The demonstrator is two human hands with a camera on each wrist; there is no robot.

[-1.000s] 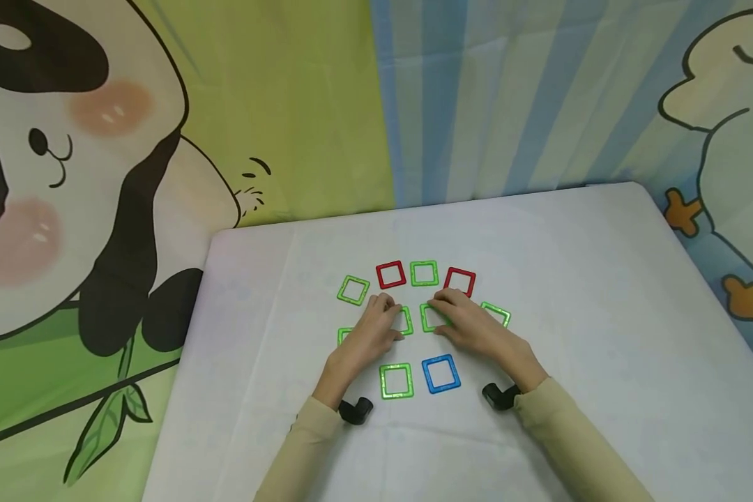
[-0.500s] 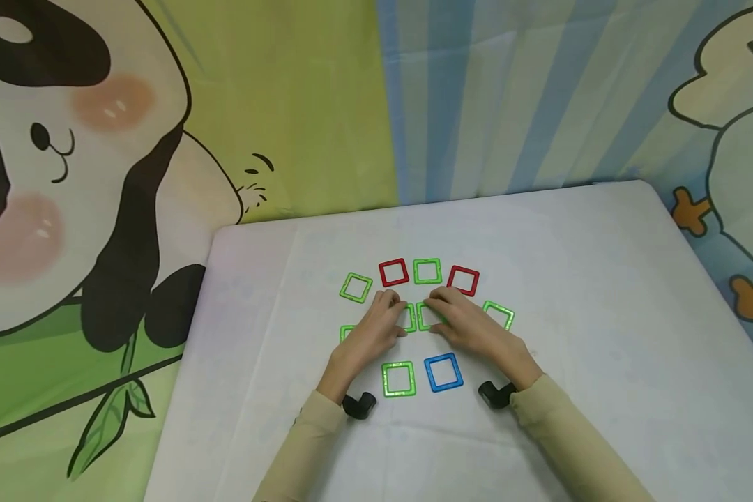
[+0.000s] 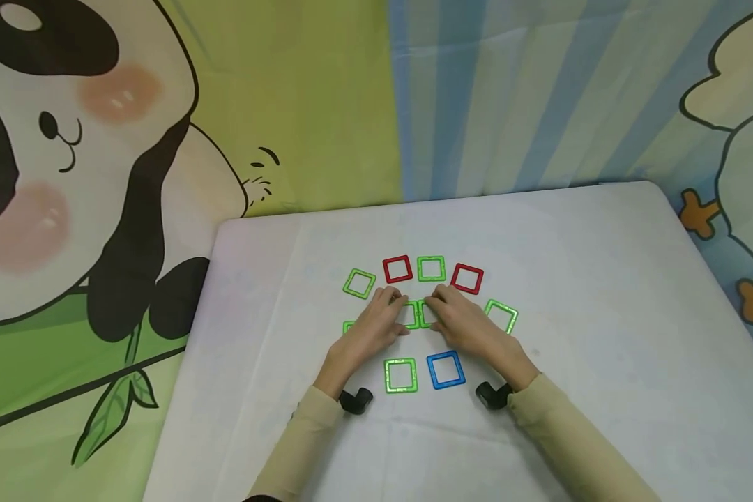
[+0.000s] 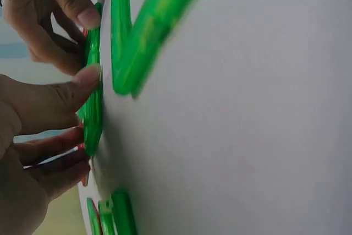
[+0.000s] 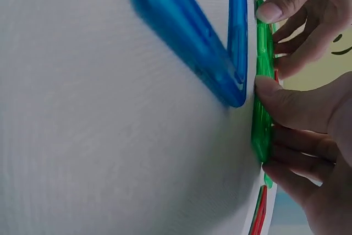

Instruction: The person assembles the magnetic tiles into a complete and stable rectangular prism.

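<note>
Two green square magnetic tiles lie in the middle of the white table, their inner edges meeting. My left hand (image 3: pixel 371 328) pinches the left green tile (image 3: pixel 417 315), thumb on the near edge and fingers on the far edge. The right green tile (image 3: pixel 422 314) is pinched the same way by my right hand (image 3: pixel 467 321). Both tiles are partly covered by the hands in the head view. From the left wrist view, the left hand's green tile (image 4: pixel 94 116) lies low against the tabletop. In the right wrist view, the right hand's green tile (image 5: pixel 262 127) adjoins the other end to end.
Around the hands lie several more tiles: red (image 3: pixel 385 270) and another red (image 3: pixel 470 267) behind, green ones such as the far one (image 3: pixel 431 258) and the near one (image 3: pixel 401 390), and a blue tile (image 3: pixel 431 373). Black cameras sit at the wrists. The table (image 3: pixel 602 279) meets printed cloth walls behind.
The right hand has slid its green tile left, and the gap between the two green tiles has closed. The left hand keeps its hold on the other tile. The head view has shifted slightly.
</note>
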